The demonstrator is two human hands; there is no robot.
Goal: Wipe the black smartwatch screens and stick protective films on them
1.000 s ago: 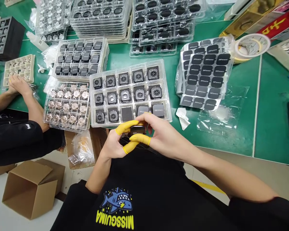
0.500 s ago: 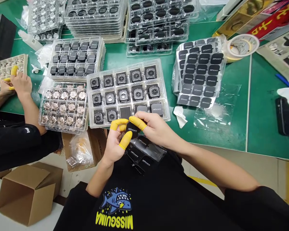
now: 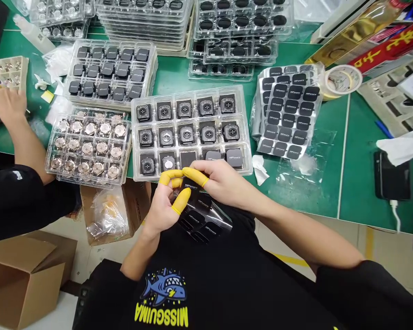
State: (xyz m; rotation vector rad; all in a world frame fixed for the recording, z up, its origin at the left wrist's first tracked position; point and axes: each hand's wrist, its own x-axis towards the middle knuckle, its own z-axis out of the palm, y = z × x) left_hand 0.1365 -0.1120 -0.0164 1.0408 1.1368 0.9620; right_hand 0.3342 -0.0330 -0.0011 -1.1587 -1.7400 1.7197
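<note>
My left hand (image 3: 167, 201), with yellow finger cots on its thumb and fingers, pinches the upper end of a glossy sheet of black labels (image 3: 209, 215) marked "HiFuture". My right hand (image 3: 222, 185), also in yellow cots, has closed its fingertips on the top edge of the same black label area. The sheet hangs bent below my hands, against the black shirt. Whether a watch is also between the fingers is hidden. Just beyond lies a clear tray of square black watches (image 3: 192, 134), most of them back up. Two in its near row show labelled fronts, and one slot there shows no watch.
Left of the tray are trays of rose-gold watches (image 3: 86, 149) and black square watches (image 3: 108, 71). Label sheets (image 3: 289, 110), a tape roll (image 3: 342, 82) and a phone (image 3: 392, 174) lie to the right. A co-worker's hand (image 3: 7, 105) is at far left.
The camera view has shifted slightly. My hands stay together at the sheet, whose lower end has swung and now catches more light. The co-worker's hands have moved left in the picture.
</note>
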